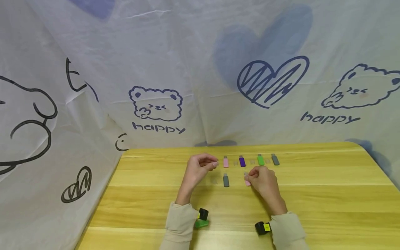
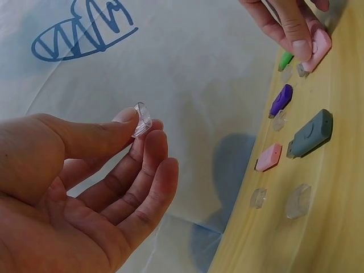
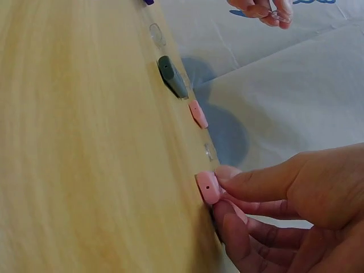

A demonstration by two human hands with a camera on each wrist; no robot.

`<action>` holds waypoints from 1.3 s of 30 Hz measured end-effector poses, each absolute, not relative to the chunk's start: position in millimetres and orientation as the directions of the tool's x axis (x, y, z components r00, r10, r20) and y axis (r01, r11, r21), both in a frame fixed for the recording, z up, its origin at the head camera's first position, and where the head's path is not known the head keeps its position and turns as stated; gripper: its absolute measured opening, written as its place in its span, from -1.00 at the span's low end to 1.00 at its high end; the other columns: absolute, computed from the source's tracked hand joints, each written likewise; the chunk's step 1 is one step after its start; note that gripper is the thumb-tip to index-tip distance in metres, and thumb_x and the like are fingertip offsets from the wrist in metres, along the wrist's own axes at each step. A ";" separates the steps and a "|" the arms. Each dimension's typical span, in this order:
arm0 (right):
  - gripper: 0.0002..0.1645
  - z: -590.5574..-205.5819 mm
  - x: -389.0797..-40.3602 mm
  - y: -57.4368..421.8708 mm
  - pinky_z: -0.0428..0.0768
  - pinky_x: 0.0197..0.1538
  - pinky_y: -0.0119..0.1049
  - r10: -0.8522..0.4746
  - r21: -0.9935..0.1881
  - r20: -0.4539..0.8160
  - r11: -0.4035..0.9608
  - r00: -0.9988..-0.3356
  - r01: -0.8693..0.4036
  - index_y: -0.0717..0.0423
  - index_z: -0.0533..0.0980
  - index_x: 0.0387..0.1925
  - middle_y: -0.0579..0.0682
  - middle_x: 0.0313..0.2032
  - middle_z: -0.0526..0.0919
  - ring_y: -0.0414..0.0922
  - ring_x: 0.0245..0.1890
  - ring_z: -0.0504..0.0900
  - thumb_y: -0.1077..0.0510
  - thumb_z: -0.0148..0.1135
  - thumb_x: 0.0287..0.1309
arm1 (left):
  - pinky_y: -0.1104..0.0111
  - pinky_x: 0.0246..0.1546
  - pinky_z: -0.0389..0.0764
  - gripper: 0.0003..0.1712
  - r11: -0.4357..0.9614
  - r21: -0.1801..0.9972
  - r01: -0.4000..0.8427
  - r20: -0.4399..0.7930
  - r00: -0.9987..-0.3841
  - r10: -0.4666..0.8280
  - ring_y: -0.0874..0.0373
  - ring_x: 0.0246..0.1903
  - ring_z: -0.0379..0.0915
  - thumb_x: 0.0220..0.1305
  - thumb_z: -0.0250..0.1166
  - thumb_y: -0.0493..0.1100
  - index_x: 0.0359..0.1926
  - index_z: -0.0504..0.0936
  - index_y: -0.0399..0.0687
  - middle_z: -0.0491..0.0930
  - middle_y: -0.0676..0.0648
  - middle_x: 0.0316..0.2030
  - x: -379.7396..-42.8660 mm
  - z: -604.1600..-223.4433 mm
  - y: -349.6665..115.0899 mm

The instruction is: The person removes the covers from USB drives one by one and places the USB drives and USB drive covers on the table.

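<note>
My left hand (image 1: 197, 170) is raised over the table's left part, pinching a small clear plastic cap (image 2: 142, 120) between thumb and index finger. Its other fingers curve loosely below. On the tabletop, my right hand (image 1: 265, 180) pinches a pink USB flash drive (image 3: 210, 187) in the front row, its metal plug pointing to the back. To the left of that drive lies a grey USB flash drive (image 1: 226, 180), with another clear cap (image 2: 298, 201) beside it. Behind them runs a row of pink (image 1: 225, 162), purple (image 1: 242, 161), green (image 1: 260, 159) and grey drives (image 1: 275, 159).
Clear caps (image 1: 235, 163) lie between the drives of the back row. A green object (image 1: 201, 224), partly hidden by the left wrist camera (image 1: 203, 214), lies near the front. The wooden table (image 1: 337, 201) meets a printed cloth (image 1: 193, 69) at its back and left.
</note>
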State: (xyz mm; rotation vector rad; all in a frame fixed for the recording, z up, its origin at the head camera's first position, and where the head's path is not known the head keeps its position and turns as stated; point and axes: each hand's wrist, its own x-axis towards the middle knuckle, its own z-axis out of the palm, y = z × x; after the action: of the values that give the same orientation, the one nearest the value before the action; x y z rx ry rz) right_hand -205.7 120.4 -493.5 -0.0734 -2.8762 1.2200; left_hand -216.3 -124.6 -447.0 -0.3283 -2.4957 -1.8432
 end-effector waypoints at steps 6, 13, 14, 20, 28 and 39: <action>-0.77 -495.9 -205.4 120.5 0.57 -0.40 -0.16 0.047 -0.696 0.014 0.718 -0.999 0.024 0.21 0.65 -0.45 -0.04 -0.56 0.64 -0.11 -0.54 0.58 0.15 0.53 0.15 | 0.05 -0.23 0.72 -0.92 0.291 0.936 0.200 0.153 -0.972 0.176 -0.29 -0.26 0.67 0.31 0.38 -0.41 -0.19 0.76 -0.30 0.75 -0.20 -0.31 -216.3 -449.9 -118.8; -0.78 -493.1 -207.4 122.5 0.55 -0.42 -0.21 0.080 -0.730 0.048 0.683 -0.996 0.019 0.23 0.68 -0.40 -0.01 -0.52 0.66 -0.09 -0.52 0.59 0.14 0.44 0.24 | 0.02 -0.22 0.72 -0.83 0.296 0.934 0.199 0.144 -0.970 0.197 -0.31 -0.23 0.67 0.35 0.38 -0.34 -0.07 0.74 -0.31 0.75 -0.17 -0.28 -215.0 -451.5 -111.2; -0.78 -492.1 -207.6 123.7 0.57 -0.41 -0.19 0.091 -0.735 0.060 0.678 -0.994 0.018 0.24 0.68 -0.39 0.01 -0.50 0.67 -0.07 -0.50 0.60 0.13 0.44 0.25 | -0.01 -0.22 0.71 -0.83 0.297 0.933 0.203 0.148 -0.969 0.199 -0.31 -0.23 0.67 0.36 0.37 -0.33 -0.07 0.74 -0.31 0.75 -0.16 -0.28 -215.0 -451.4 -110.4; -0.78 -485.7 -208.0 135.8 0.64 -0.28 -0.06 0.125 -0.746 0.094 0.665 -0.988 0.013 0.29 0.68 -0.29 0.09 -0.41 0.72 0.02 -0.39 0.69 0.15 0.40 0.28 | 0.09 -0.27 0.72 -0.94 0.334 0.926 0.176 0.103 -0.969 0.227 -0.29 -0.26 0.67 0.35 0.37 -0.37 -0.20 0.76 -0.28 0.75 -0.10 -0.35 -217.1 -456.9 -104.0; -0.76 -480.8 -206.4 154.4 0.60 -0.26 -0.08 0.135 -0.744 0.073 0.667 -0.988 0.037 0.28 0.68 -0.22 0.12 -0.36 0.72 0.04 -0.35 0.67 0.13 0.38 0.31 | 0.47 -0.41 0.54 -0.95 0.520 0.825 0.220 0.059 -0.949 0.309 0.24 -0.44 0.50 0.34 0.39 -0.34 -0.29 0.77 -0.19 0.66 0.02 -0.40 -228.7 -466.1 -84.5; -0.79 -479.9 -205.9 174.3 0.55 -0.34 -0.19 0.193 -0.752 0.074 0.655 -0.978 0.072 0.28 0.69 -0.23 0.12 -0.36 0.72 0.04 -0.37 0.66 0.15 0.35 0.33 | 0.49 -0.53 0.44 -0.89 0.732 0.608 0.307 0.013 -0.926 0.378 0.30 -0.54 0.40 0.24 0.48 -0.29 -0.42 0.77 -0.05 0.62 0.12 -0.51 -231.0 -478.0 -50.9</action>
State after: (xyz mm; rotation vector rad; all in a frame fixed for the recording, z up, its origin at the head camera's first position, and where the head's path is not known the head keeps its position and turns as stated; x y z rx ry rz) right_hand -205.9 174.3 -479.9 -0.2195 -2.7219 1.2266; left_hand -231.0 -50.9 -478.0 -0.6010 -3.0262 -1.0311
